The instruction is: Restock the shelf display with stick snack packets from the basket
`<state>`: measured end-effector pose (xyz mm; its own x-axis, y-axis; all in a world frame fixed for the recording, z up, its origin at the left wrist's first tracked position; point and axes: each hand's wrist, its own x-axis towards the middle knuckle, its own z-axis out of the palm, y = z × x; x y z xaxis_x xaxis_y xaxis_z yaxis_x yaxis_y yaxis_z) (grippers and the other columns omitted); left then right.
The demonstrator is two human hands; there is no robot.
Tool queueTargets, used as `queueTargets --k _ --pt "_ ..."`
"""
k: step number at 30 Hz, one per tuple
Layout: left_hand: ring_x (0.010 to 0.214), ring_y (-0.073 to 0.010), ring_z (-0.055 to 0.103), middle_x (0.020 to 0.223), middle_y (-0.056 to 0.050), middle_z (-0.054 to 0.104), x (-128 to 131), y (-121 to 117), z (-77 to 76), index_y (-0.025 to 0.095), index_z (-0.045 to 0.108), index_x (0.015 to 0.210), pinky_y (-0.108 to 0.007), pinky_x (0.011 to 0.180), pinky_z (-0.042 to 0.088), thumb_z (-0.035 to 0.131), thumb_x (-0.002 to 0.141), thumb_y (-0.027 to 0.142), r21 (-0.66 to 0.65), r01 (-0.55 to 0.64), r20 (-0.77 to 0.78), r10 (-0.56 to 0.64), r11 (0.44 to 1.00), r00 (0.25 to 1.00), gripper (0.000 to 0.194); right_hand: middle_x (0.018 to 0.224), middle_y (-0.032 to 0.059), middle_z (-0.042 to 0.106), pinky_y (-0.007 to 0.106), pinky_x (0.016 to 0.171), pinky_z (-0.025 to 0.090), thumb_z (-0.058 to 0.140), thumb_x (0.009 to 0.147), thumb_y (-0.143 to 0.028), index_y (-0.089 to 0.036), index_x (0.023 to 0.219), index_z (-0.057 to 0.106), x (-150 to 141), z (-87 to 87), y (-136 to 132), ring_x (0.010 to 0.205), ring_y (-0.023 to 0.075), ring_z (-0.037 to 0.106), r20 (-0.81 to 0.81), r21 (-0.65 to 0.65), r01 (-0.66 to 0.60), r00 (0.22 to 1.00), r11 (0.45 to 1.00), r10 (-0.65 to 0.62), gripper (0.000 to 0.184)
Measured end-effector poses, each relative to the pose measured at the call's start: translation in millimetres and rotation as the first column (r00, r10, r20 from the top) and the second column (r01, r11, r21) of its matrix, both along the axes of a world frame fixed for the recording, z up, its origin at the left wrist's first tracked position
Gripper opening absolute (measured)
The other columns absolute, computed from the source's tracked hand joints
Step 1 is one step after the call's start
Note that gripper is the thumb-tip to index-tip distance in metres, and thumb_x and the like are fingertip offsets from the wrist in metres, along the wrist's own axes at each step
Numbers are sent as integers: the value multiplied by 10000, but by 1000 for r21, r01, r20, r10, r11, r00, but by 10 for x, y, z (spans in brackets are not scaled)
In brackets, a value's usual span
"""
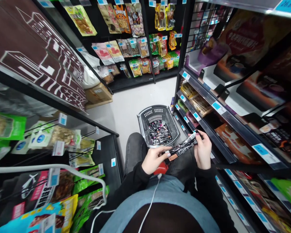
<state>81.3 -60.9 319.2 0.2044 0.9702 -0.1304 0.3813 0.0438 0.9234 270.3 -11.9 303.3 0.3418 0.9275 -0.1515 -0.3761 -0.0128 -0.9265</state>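
Observation:
In front of my lap, both hands hold a small bundle of slim black packets (183,145), with an orange-brown one at its lower left end. My left hand (156,158) pinches the left end between thumb and fingers. Around the right, higher end my right hand (203,147) is closed. Print on the packets is too small to read. Just beyond my knees, a grey plastic basket (142,124) stands on the floor. Inside it lies a loose heap of similar slim packets (160,132), mostly black with some pink and orange.
On the right, a shelf rack (218,108) with price tags carries boxes and bags. Hanging snack bags (63,136) fill the left rack, and more hang on the back rack (135,45). A cardboard box (98,94) sits on the floor at left. A white cable (150,204) crosses my front.

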Motion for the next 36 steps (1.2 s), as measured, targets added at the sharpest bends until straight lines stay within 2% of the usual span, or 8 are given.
queueTargets --k 5,8,11,14,23,27,32,36 --pt "726 -148 601 827 -54 683 -7 7 -77 122 645 1033 -269 713 474 552 778 299 -119 39 120 -24 992 992 324 735 31 664 400 760 501 639 722 -362 -173 978 519 35 -38 -52 774 207 660 16 3 -14 1000 1000 14 340" --pt "575 -109 538 704 -12 621 15 -5 -80 114 578 1131 -233 575 446 521 797 338 -160 131 144 -108 979 984 406 913 61 660 406 837 483 715 654 -302 -197 1129 463 21 4 -137 866 209 646 68 59 -136 989 989 132 549" --pt "515 -86 446 599 21 533 61 -8 -46 112 627 974 -209 523 372 474 826 369 -71 203 -9 -204 977 979 334 1117 89 591 405 852 487 769 582 -254 -258 1299 303 -44 62 -224 910 210 633 88 96 -303 951 948 295 856" --pt "539 -87 415 570 22 494 106 -4 -10 123 618 739 -205 547 339 422 855 349 46 195 -172 -185 980 968 321 1138 87 568 394 836 498 777 568 -261 -282 1344 234 -107 77 -265 930 208 618 128 103 -326 941 940 312 948" --pt "497 -71 395 534 23 519 97 -19 -95 105 642 702 -186 500 307 505 811 374 -39 244 -96 -246 969 964 321 743 1 591 294 659 479 659 692 -404 -173 881 533 -72 -152 -215 689 145 585 232 66 -4 973 998 -11 324" --pt "503 -74 457 584 7 586 49 -11 -164 97 657 809 -178 499 342 576 758 382 -147 269 14 -270 952 963 301 634 -29 533 260 607 439 589 726 -486 -176 746 509 -74 -243 -217 624 127 539 284 45 58 956 997 -68 320" --pt "604 -127 581 696 -44 653 -26 -1 -334 94 628 912 -232 631 455 633 708 367 -354 423 323 -315 834 892 341 587 -34 523 243 570 425 521 758 -525 -176 704 503 -115 -441 -223 578 117 526 281 -77 62 959 995 -38 353" --pt "608 -133 574 655 -32 639 -176 88 -590 104 628 864 -233 636 451 538 783 333 -314 362 142 -334 878 932 259 801 18 634 262 578 472 517 744 -545 -181 901 539 -44 -597 -217 646 140 599 175 -224 -48 981 973 89 397"
